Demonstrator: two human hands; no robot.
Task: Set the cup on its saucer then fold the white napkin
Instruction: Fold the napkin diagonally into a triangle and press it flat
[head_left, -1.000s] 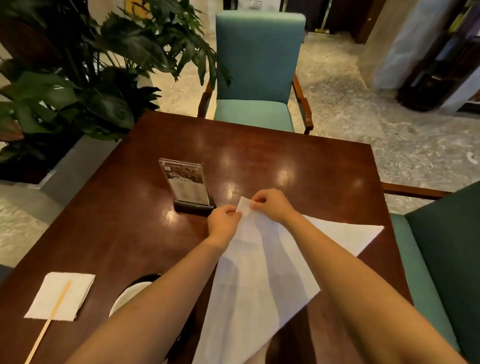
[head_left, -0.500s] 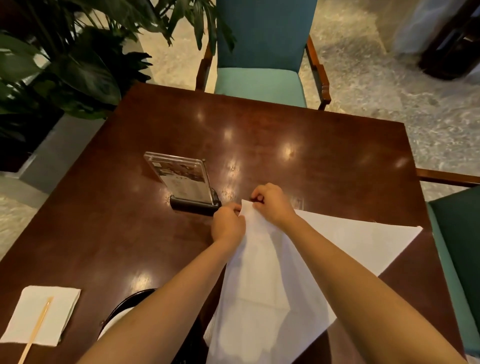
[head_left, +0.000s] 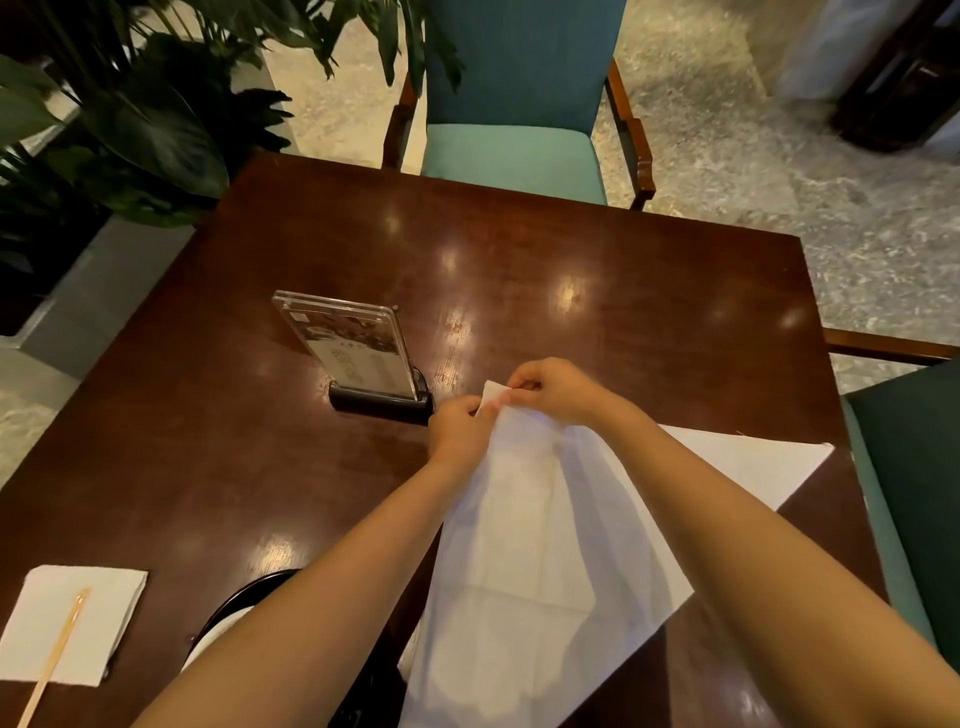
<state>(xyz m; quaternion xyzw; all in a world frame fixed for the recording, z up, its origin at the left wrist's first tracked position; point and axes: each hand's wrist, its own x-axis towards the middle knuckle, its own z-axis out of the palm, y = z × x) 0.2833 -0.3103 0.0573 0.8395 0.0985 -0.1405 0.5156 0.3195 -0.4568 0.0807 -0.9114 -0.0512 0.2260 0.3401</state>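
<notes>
glossy dark wood table (head_left: 597, 270), speckled stone floor (head_left: 779, 171)

Dark-rimmed round dish (head_left: 231, 600): mostly hidden under left forearm (head_left: 322, 597); contents unclear. Large white cloth napkin (head_left: 545, 545): near end cut by lower edge. Clear acrylic card stand (head_left: 348, 343): print too small to read.

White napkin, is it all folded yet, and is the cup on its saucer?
Done: hard to tell. A dark round rim, maybe the saucer, shows beside the left forearm, but the arm hides whatever sits on it. In hand: the left hand and right hand both pinch the white napkin at its far corner, with layers overlapping, so a fold is under way. Left: flattening it and finishing the fold.
</notes>
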